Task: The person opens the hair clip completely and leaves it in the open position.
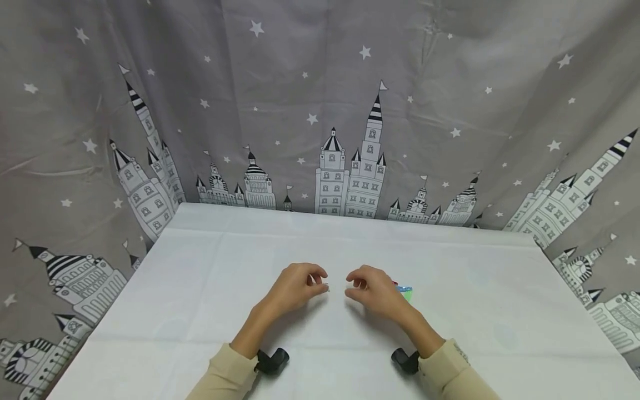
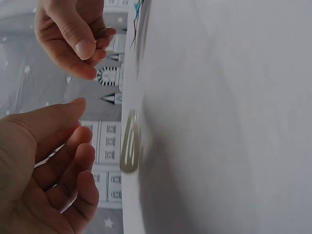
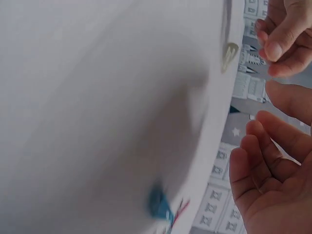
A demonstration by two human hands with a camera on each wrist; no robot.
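My left hand (image 1: pixel 298 284) and right hand (image 1: pixel 376 289) hover over the white table, facing each other with a small gap between their fingertips. Both have loosely bent fingers, and neither holds anything. A pale, cream-coloured snap hair clip (image 2: pixel 129 146) lies on the cloth by my left hand, apart from its fingers. The same clip (image 3: pixel 229 57) appears small and far off in the right wrist view. Mostly hidden behind my right hand is a blue and green thing (image 1: pixel 406 292) with a bit of red; its kind cannot be made out.
White cloth with creases covers the table (image 1: pixel 240 250). A grey curtain (image 1: pixel 280 100) printed with castles and stars hangs behind it and along both sides. Near the right hand, a blurred teal item (image 3: pixel 160 204) lies on the cloth. Black cameras (image 1: pixel 273 361) sit on both wrists.
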